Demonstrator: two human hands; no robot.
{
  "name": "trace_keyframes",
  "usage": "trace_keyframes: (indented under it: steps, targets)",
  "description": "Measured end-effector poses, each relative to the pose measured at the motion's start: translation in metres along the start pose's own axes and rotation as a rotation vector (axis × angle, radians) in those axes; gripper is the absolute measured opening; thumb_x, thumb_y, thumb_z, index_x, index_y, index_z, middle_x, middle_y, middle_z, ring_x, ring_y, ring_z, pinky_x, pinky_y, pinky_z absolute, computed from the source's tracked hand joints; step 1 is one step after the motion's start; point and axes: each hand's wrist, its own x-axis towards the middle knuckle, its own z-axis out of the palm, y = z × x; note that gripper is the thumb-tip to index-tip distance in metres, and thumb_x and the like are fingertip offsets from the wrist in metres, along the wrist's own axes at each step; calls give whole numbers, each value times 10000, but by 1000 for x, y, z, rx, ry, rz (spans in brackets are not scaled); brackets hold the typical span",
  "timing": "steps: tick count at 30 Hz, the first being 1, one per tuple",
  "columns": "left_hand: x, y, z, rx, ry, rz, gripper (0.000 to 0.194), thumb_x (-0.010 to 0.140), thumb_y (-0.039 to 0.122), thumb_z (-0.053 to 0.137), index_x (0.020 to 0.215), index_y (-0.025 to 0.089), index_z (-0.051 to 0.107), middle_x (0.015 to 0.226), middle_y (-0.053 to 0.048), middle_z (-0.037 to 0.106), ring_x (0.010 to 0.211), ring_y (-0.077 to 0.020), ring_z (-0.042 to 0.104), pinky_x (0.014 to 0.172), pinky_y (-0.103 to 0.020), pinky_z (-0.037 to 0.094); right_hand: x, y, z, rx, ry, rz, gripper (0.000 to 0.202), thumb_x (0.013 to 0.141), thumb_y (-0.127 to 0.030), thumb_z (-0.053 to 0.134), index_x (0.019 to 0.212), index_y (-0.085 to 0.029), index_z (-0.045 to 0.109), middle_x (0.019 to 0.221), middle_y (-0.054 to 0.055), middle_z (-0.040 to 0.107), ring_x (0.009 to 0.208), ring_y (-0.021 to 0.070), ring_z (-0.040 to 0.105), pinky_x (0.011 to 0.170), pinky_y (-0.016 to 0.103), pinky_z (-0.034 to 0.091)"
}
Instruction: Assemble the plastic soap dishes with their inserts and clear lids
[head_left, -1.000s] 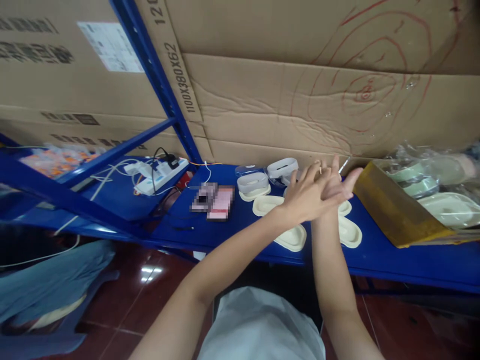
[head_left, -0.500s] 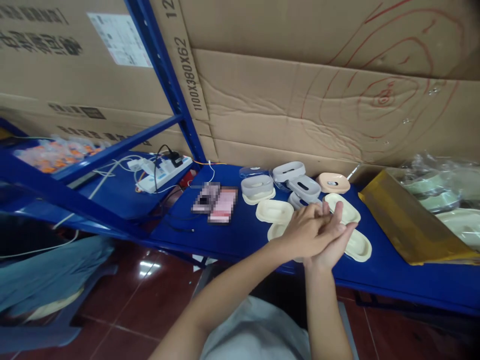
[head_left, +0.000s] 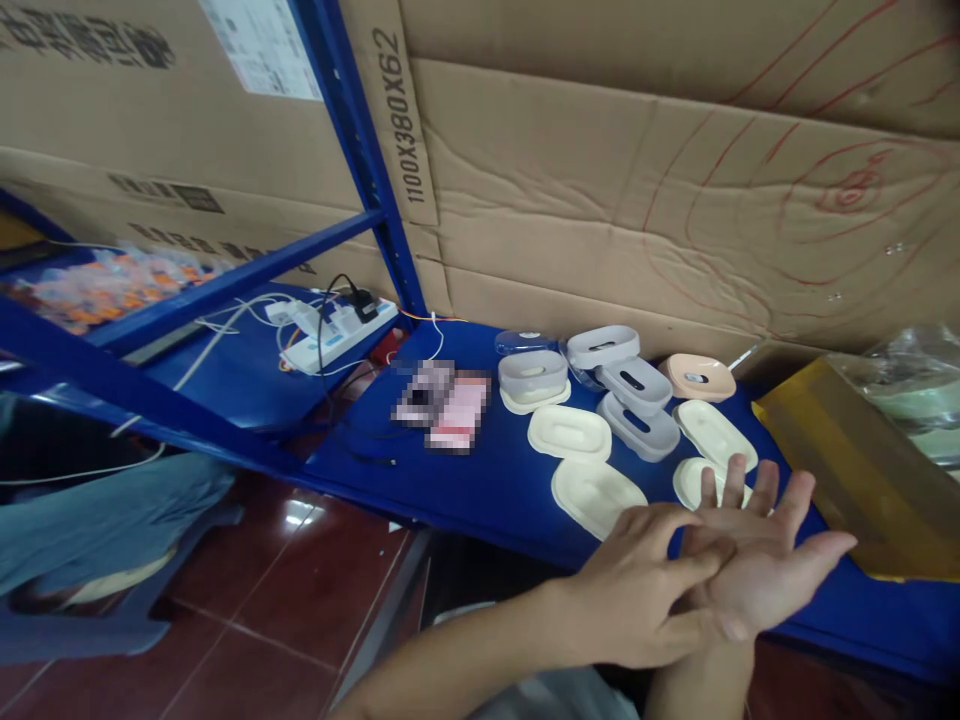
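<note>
My right hand [head_left: 757, 560] is turned palm up at the front right, its fingers spread and nothing in it. Across its palm and wrist rests my left hand [head_left: 652, 585], with bent fingers apart and touching the right palm. Just beyond the hands lie a cream oval tray [head_left: 596, 495] and another cream tray [head_left: 694, 483], partly covered by fingertips. Behind are a third cream tray [head_left: 570, 433] and a fourth [head_left: 716, 434]. Grey oval rings [head_left: 637, 425] are piled in the middle, near a peach oval piece [head_left: 701, 377].
A pixelated pink item [head_left: 457, 410] lies left on the blue table [head_left: 495, 500]. A white power strip [head_left: 341, 335] with cables is further left. At the right stands a brown-taped box [head_left: 862, 470] with plastic-wrapped pieces. Cardboard [head_left: 562, 200] backs the table; a blue post [head_left: 352, 130] rises at left.
My hands were pressed together over the trays. Now they are lower and further right in view, the right palm turned up with fingers spread. The camera view has shifted slightly.
</note>
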Motion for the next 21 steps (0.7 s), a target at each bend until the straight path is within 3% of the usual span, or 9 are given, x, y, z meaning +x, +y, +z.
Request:
trace_keyframes:
  steps: [4, 8, 11, 13, 16, 18, 21]
  targets:
    - [-5, 0, -7, -10, 36, -65, 739, 1052, 698, 477, 1582, 187, 540, 1562, -206, 517, 1474, -375, 473, 1251, -572, 411, -20, -24, 27, 73, 30, 105, 739, 1062, -509, -131, 1748, -395, 120, 1818, 65, 189, 1611, 388, 354, 1140, 733, 498]
    - [-4, -6, -31, -75, 75, -148, 801, 1048, 732, 423, 1663, 219, 431, 1533, -201, 538, 1459, -366, 482, 1238, -566, 428, -56, -52, 57, -11, -152, 131, 716, 1055, -530, -114, 1748, -425, 30, 1829, -52, 106, 1639, 328, 307, 1159, 676, 523]
    - [-15, -8, -54, -108, 21, -135, 740, 1077, 737, 314, 1646, 288, 463, 1492, -163, 584, 1433, -325, 523, 1229, -533, 444, -73, -55, 51, -23, -224, 69, 700, 1080, -519, -65, 1756, -359, 16, 1834, -3, 99, 1644, 339, 299, 1101, 636, 565]
    - [-30, -11, -66, -63, -25, -92, 662, 1093, 676, 395, 1648, 320, 447, 1560, -137, 554, 1480, -305, 497, 1246, -507, 432, -70, -47, 32, -39, -347, -25, 671, 1119, -547, 133, 1753, -329, 134, 1810, 64, 227, 1607, 358, 385, 1092, 604, 571]
    - [-55, -24, -77, 159, -38, -191, 638, 1057, 543, 616, 1637, 338, 446, 1624, -129, 506, 1526, -322, 456, 1274, -561, 385, -51, -28, 2, -233, -628, -204, 580, 1089, -462, 512, 1656, -372, 428, 1625, 74, 565, 1469, 366, 574, 1125, 590, 536]
    - [-66, -36, -80, 310, -51, -271, 637, 1008, 449, 727, 1592, 334, 502, 1643, -133, 486, 1542, -348, 436, 1287, -633, 335, -39, -16, -5, -355, -710, -265, 511, 1071, -379, 587, 1579, -377, 531, 1506, 59, 675, 1400, 352, 634, 1126, 587, 520]
    - [-72, -53, -80, 399, -72, -324, 571, 923, 385, 841, 1450, 318, 629, 1614, -122, 507, 1499, -355, 480, 1269, -652, 347, -35, -6, 7, -419, -776, -286, 433, 1097, -339, 561, 1530, -334, 566, 1463, 65, 708, 1370, 316, 661, 1158, 585, 481]
